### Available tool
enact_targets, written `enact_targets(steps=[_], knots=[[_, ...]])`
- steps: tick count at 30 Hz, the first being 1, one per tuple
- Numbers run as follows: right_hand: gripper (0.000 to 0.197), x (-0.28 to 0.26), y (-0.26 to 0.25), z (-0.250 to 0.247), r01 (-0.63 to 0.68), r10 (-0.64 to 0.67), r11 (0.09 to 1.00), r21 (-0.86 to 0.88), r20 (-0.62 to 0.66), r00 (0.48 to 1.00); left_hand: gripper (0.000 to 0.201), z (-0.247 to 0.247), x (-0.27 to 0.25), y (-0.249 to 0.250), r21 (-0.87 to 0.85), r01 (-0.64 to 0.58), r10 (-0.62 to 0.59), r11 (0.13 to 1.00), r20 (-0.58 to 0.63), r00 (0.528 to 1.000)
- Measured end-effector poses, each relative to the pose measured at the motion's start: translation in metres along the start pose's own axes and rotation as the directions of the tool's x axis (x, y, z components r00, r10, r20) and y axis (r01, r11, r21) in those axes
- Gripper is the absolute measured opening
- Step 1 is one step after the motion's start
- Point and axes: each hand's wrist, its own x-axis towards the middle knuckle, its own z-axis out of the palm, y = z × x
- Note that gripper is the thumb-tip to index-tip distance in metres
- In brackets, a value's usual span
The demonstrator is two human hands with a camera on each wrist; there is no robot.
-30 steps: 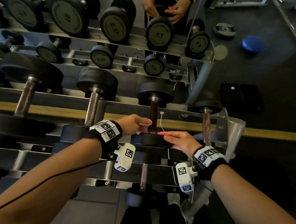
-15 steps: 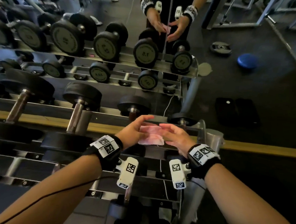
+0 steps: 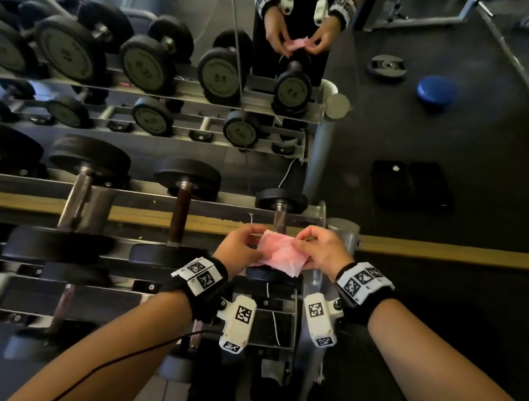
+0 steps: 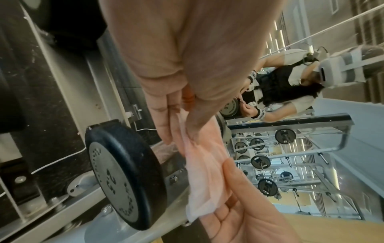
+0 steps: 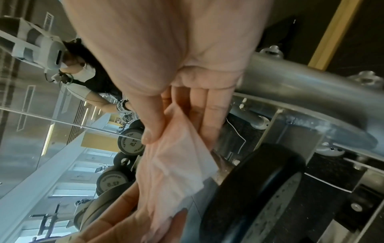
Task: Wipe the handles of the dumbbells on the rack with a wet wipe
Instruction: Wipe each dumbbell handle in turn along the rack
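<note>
Nearest, two bare forearms reached in, each wrist wrapped in a black band with checkered marker tags and a white camera block. Just past them the left hand (image 3: 239, 248) and the right hand (image 3: 323, 249) shared the wet wipe (image 3: 280, 254): a thin, pale pink sheet, soft and creased, its lower corner hanging free. The left thumb and fingertips pinched its left edge; the right thumb and fingers pinched its right edge, so each grip was narrow and closed on the sheet. In the left wrist view the wipe (image 4: 199, 166) ran as a wrinkled strip between both hands, and the right wrist view showed it (image 5: 176, 157) folded over itself.

Directly beneath the wipe sat the smallest dumbbell (image 3: 279, 219), its near disc mostly hidden by the sheet and hands, only a short stretch of its dull metal handle showing beyond the wipe. Its round black head had a grey face with raised digits too blurred to read. Left of the wipe lay a dumbbell with a dark brown handle (image 3: 178, 217), then larger ones with steel handles, cut off by the frame. All rested on the grey metal rack (image 3: 321, 212). Beyond the wipe, a mirror (image 3: 235, 30) repeated the rack and hands.
</note>
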Motion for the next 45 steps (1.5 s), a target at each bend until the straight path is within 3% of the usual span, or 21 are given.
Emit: enact_targets(steps=[3, 5, 9, 11, 14, 17, 21, 24, 26, 31, 36, 39, 42, 45], knots=[[0.018, 0.0, 0.003, -0.008, -0.002, 0.004, 1.0, -0.023, 0.1, 0.995, 0.051, 0.008, 0.004, 0.0, -0.137, 0.041, -0.037, 0.99, 0.034, 0.999], [0.021, 0.001, 0.003, -0.008, -0.023, 0.03, 0.998, -0.061, 0.126, 0.992, 0.043, 0.011, 0.009, 0.003, -0.12, 0.011, -0.014, 0.993, -0.022, 1.0], [0.015, 0.006, 0.004, -0.002, -0.055, 0.052, 0.997, -0.046, -0.049, 0.997, 0.031, 0.018, 0.018, 0.011, 0.048, -0.111, 0.117, 0.993, -0.146, 0.982], [0.017, 0.009, 0.006, 0.002, -0.112, 0.117, 0.992, 0.053, -0.092, 0.989, 0.024, 0.025, 0.018, 0.012, 0.098, -0.186, 0.199, 0.978, -0.151, 0.968], [0.017, 0.014, 0.009, 0.003, -0.198, 0.229, 0.922, 0.332, -0.057, 0.972, 0.02, 0.034, 0.014, 0.008, 0.055, -0.246, 0.25, 0.968, -0.103, 0.963], [0.013, 0.014, 0.009, 0.002, -0.187, 0.213, 0.829, 0.526, 0.012, 0.977, 0.025, 0.04, 0.011, 0.001, 0.053, -0.239, 0.243, 0.969, -0.082, 0.966], [0.025, 0.015, 0.01, -0.003, -0.233, 0.235, 0.73, 0.643, 0.084, 0.968, 0.041, 0.043, 0.012, -0.004, 0.008, -0.184, 0.184, 0.983, -0.069, 0.981], [0.03, 0.014, 0.018, -0.006, -0.216, 0.182, 0.8, 0.56, 0.116, 0.976, 0.049, 0.042, 0.012, -0.007, -0.033, -0.152, 0.152, 0.988, -0.018, 0.988], [0.02, 0.015, 0.021, -0.007, -0.187, 0.153, 0.853, 0.487, 0.11, 0.982, 0.052, 0.039, 0.012, -0.012, -0.075, -0.128, 0.129, 0.989, 0.003, 0.992], [0.011, 0.036, 0.03, -0.017, -0.166, 0.22, 0.919, 0.358, -0.114, 0.969, 0.044, 0.023, 0.009, -0.038, -0.036, -0.065, 0.061, 0.997, -0.104, 0.993], [0.015, 0.062, 0.038, -0.019, -0.133, 0.237, 0.904, 0.406, -0.216, 0.947, 0.036, 0.016, 0.003, -0.058, -0.012, -0.001, 0.001, 1.0, 0.0, 1.0], [0.031, 0.076, 0.037, -0.011, -0.109, 0.199, 0.892, 0.439, -0.163, 0.966, 0.035, 0.012, 0.004, -0.06, -0.01, 0.033, -0.032, 0.999, 0.054, 0.998], [0.022, 0.079, 0.034, 0.001, -0.099, 0.147, 0.885, 0.456, -0.07, 0.987, 0.033, 0.011, 0.006, -0.062, 0.003, 0.047, -0.047, 0.999, 0.052, 0.998], [0.03, 0.077, 0.037, 0.009, -0.033, 0.025, 0.933, 0.357, 0.027, 0.999, 0.027, 0.014, 0.007, -0.065, -0.037, 0.057, -0.055, 0.998, 0.038, 0.998]])
